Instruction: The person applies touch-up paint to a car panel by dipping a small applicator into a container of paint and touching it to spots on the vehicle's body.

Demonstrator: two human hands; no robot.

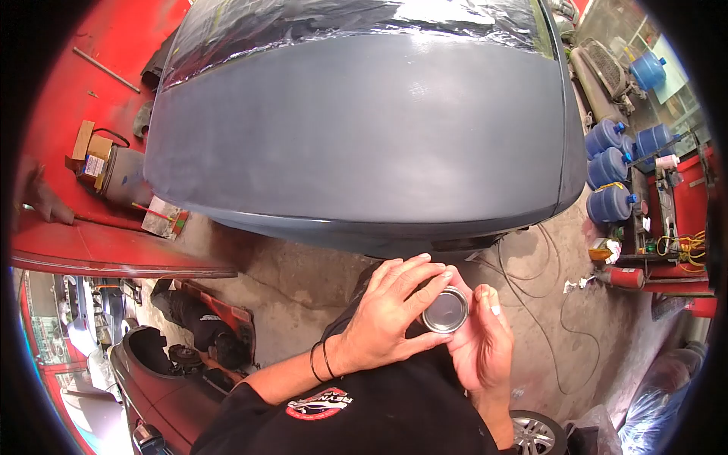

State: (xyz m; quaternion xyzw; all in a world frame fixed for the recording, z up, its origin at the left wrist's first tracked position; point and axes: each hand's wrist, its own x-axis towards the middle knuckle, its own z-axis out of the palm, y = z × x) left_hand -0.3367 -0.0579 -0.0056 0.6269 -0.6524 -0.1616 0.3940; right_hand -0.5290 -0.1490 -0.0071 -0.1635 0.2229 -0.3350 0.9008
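Can (445, 312) held off the near edge of the panel (364, 136)

The left hand (388, 309) is closed around the can from the left, fingers over its far side and thumb along its near side. The right hand (484, 345) cups it from the right, bent fingers turned upward, gripping along with the left; part of that grip is hidden behind the can. A small white patch shows near one right fingertip. The can's round, silvery end faces up; whether this is lid or base, I cannot tell. It sits in front of the panel's near edge, right of the middle.

The panel is a dull dark grey, with paler patches. Clear, wrinkled film (364, 21) covers its far edge. Beyond its right edge are blue jugs (609, 167); past its left edge is an open carton (97, 150).

On the concrete floor (296, 277), a thin cable (598, 350) curls near the panel's near right corner. A spoked wheel (537, 434) shows beside the right forearm. At lower left, another person (208, 326) in a dark shirt bends beside a dark red car part (171, 398).
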